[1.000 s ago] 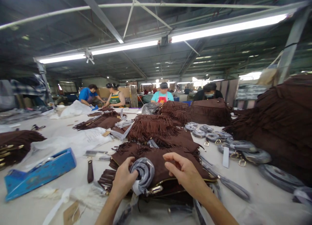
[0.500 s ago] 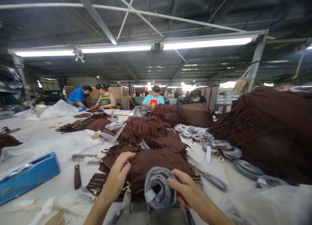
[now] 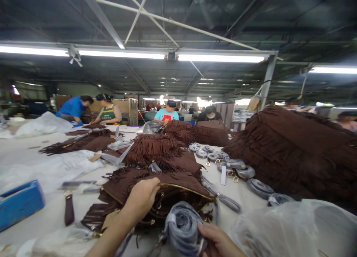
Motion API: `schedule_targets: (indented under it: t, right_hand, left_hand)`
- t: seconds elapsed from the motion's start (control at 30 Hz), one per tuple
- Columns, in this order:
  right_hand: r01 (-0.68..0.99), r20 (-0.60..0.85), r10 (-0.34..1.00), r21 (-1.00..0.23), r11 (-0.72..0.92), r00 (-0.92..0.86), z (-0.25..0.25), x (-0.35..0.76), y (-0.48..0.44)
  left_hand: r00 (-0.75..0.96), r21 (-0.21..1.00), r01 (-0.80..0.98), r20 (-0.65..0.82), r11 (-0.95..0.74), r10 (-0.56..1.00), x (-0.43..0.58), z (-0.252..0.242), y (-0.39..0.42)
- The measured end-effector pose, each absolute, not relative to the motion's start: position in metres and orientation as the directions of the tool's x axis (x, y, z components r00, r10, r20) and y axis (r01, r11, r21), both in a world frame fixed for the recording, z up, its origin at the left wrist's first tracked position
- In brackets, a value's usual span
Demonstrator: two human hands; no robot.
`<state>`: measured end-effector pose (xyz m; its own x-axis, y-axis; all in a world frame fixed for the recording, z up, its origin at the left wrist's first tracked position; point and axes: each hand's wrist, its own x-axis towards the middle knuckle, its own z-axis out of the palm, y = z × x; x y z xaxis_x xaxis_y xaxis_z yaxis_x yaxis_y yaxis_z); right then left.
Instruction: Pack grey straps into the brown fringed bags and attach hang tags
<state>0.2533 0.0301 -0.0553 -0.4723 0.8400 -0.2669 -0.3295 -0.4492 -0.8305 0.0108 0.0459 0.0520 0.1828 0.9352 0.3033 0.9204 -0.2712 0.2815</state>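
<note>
My left hand [image 3: 141, 199] grips the upper edge of a brown fringed suede bag [image 3: 178, 182] and lifts it, so the bag's mouth with its gold zipper gapes. My right hand [image 3: 216, 240], low in the view, is closed on a rolled strap wrapped in grey film [image 3: 182, 227], held just in front of the bag's opening. More brown fringed bags [image 3: 152, 147] lie stacked behind it on the white table [image 3: 36, 212].
A tall heap of brown fringed bags [image 3: 292, 153] fills the right. Several wrapped strap rolls [image 3: 238, 171] lie beside it. Clear plastic [image 3: 287, 227] is at the bottom right, a blue tray [image 3: 19, 203] at the left. Several people [image 3: 107, 112] work at the table's far end.
The wrapped roll passed from my left hand to my right, which drew it down towards me. My left hand took the bag's edge and raised it open. The view turned right.
</note>
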Motion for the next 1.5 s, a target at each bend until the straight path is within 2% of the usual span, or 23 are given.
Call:
schedule_targets:
  t: [0.13,0.2,0.33,0.47,0.53,0.67,0.73,0.8,0.83,0.87,0.93,0.97,1.03,1.13,1.2,1.33,1.5]
  right_hand:
    - [-0.365,-0.381,0.848,-0.78,-0.509,-0.368,-0.021,0.244,0.041]
    - [-0.444,-0.382,0.886,-0.767,-0.462,-0.262,-0.006,0.231,0.052]
    - [-0.541,-0.221,0.973,-0.811,-0.224,-0.071,0.003,0.2,0.078]
    - [-0.516,-0.078,0.995,-0.851,-0.097,-0.058,-0.004,0.188,0.083]
    - [-0.487,-0.036,0.995,-0.87,-0.077,-0.094,-0.008,0.193,0.075]
    - [-0.34,0.059,0.965,-0.94,-0.033,-0.257,-0.013,0.22,0.052]
    - [-0.193,-0.004,0.937,-0.978,-0.076,-0.349,-0.015,0.242,0.046]
    - [-0.012,-0.069,0.938,-0.997,-0.078,-0.339,-0.017,0.268,0.047]
    - [0.083,-0.044,0.958,-0.996,-0.021,-0.284,-0.018,0.281,0.05]
    - [0.193,0.041,0.978,-0.978,0.081,-0.205,-0.019,0.294,0.054]
    - [0.432,0.29,0.953,-0.852,0.297,-0.084,-0.02,0.316,0.066]
    - [0.533,0.383,0.922,-0.769,0.354,-0.06,-0.021,0.324,0.073]
    - [0.641,0.448,0.891,-0.663,0.386,-0.073,-0.024,0.332,0.085]
    - [0.652,0.4,0.901,-0.64,0.407,-0.169,-0.029,0.329,0.096]
    - [0.651,0.375,0.896,-0.622,0.435,-0.239,-0.029,0.324,0.096]
    - [0.635,0.323,0.883,-0.613,0.469,-0.34,-0.017,0.327,0.086]
    - [0.58,0.212,0.906,-0.709,0.401,-0.367,0.002,0.34,0.084]
  left_hand:
    - [0.208,0.279,0.911,0.325,-0.304,0.923,0.008,0.082,0.044]
    - [0.229,0.272,0.904,0.344,-0.33,0.911,0.012,0.089,0.042]
    - [0.294,0.312,0.859,0.347,-0.405,0.891,0.023,0.09,0.037]
    - [0.368,0.486,0.736,0.297,-0.471,0.881,0.019,0.083,0.026]
    - [0.344,0.575,0.685,0.288,-0.448,0.894,0.008,0.078,0.018]
    - [0.166,0.572,0.757,0.299,-0.315,0.94,-0.024,0.067,-0.003]
    - [0.12,0.536,0.806,0.264,-0.249,0.957,-0.037,0.062,-0.017]
    - [0.128,0.523,0.824,0.202,-0.218,0.971,-0.043,0.054,-0.03]
    - [0.148,0.528,0.821,0.17,-0.216,0.974,-0.042,0.05,-0.035]
    - [0.171,0.537,0.814,0.141,-0.221,0.975,-0.04,0.046,-0.04]
    - [0.235,0.554,0.794,0.103,-0.252,0.967,-0.028,0.038,-0.043]
    - [0.28,0.555,0.782,0.095,-0.284,0.955,-0.018,0.035,-0.043]
    - [0.391,0.547,0.748,0.093,-0.375,0.916,0.007,0.03,-0.038]
    - [0.517,0.526,0.703,0.083,-0.479,0.852,0.052,0.024,-0.023]
    - [0.525,0.511,0.709,0.079,-0.486,0.848,0.08,0.02,-0.013]
    - [0.427,0.573,0.716,0.094,-0.399,0.899,0.122,0.012,-0.001]
    - [0.192,0.721,0.67,0.064,-0.178,0.979,0.166,0.017,0.012]
